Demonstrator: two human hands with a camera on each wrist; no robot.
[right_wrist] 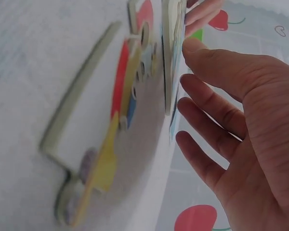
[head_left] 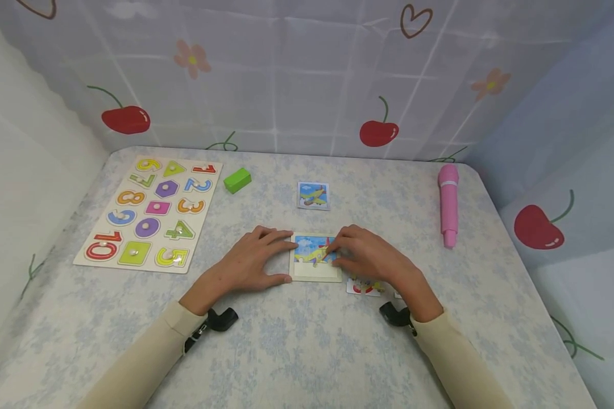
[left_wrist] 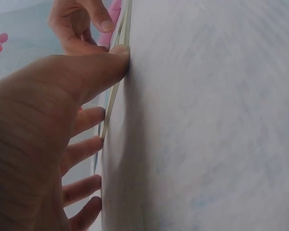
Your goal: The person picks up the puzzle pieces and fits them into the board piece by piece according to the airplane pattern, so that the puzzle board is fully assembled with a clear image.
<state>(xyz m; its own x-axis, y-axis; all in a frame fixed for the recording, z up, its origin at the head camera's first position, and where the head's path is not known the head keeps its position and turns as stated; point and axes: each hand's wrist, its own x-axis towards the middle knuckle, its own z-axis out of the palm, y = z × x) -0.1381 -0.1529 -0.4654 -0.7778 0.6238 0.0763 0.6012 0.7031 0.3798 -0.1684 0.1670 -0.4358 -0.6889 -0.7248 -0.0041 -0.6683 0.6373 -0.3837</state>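
Beige sleeves [head_left: 135, 360] nearest. Left hand [head_left: 251, 262]: fingers apart, touching left edge of airplane puzzle board [head_left: 314, 274], on table [head_left: 297, 346] between hands. Right hand [head_left: 372, 254]: fingers bent at board's right side; whether pinching, cannot tell.

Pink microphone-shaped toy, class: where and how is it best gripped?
The pink microphone-shaped toy is probably best gripped around its straight shaft, below the white band, from above: it lies lengthwise, its narrow end nearest the camera, both long sides unobstructed.
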